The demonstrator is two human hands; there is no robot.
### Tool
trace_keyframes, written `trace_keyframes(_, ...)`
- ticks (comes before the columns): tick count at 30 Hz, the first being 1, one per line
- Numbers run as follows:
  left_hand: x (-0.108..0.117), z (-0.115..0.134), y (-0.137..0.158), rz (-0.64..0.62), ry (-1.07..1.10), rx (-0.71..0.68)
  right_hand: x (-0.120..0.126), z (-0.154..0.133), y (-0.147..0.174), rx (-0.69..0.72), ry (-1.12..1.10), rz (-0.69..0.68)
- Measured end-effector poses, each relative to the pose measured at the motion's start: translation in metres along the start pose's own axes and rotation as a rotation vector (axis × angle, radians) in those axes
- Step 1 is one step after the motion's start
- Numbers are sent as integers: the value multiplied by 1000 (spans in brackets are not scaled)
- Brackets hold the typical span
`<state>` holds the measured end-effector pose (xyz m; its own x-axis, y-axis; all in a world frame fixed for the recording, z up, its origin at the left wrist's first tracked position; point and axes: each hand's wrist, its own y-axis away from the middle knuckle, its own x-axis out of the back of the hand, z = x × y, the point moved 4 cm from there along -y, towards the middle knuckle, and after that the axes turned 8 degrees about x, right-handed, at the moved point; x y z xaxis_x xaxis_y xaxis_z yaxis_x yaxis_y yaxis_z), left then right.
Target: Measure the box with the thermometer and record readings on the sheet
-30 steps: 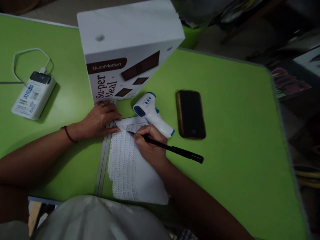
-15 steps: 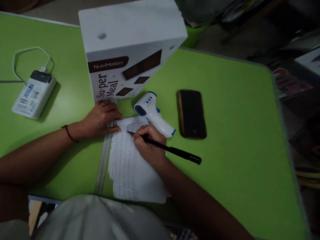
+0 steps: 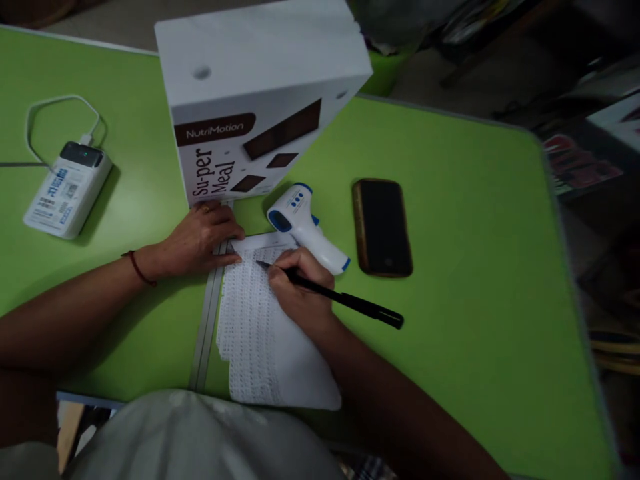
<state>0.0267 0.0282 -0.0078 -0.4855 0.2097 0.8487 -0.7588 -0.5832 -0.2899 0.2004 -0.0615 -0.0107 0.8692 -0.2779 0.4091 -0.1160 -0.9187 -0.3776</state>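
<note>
My right hand (image 3: 303, 287) is closed around a black pen (image 3: 350, 302), whose tip rests on a sheet of paper (image 3: 300, 367). Rows of small handwriting fill the left side of the sheet, and its lower right is blank. My left hand (image 3: 207, 237) lies at the sheet's upper left edge, thumb on the paper and forefinger apart from it; its other fingers are bent against the foot of a white box (image 3: 270, 53). Just above my right hand, a white and blue infrared thermometer (image 3: 305, 227) lies on the table, partly over the sheet's top.
A phone in a brown case (image 3: 383, 227) lies right of the thermometer. At the left is a white power bank (image 3: 70, 190) with a white cable (image 3: 63, 97) plugged in. The green table (image 3: 475, 300) has a grey seam (image 3: 205, 340) running beside the paper.
The pen tip and my right hand have shifted very slightly to the right. The lower part of the paper has slid a little rightward and down. My left hand stays in place.
</note>
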Motion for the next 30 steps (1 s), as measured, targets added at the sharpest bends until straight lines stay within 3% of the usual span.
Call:
trace_keyframes(13, 1, 1, 0, -4, -6, 9, 4, -3, 0, 28, 4, 69)
trace_keyframes(19, 1, 1, 0, -22, -4, 16, 2, 0, 1, 40, -33, -21)
trace_keyframes(30, 0, -1, 0, -17, 2, 13, 0, 1, 3, 12, -3, -69)
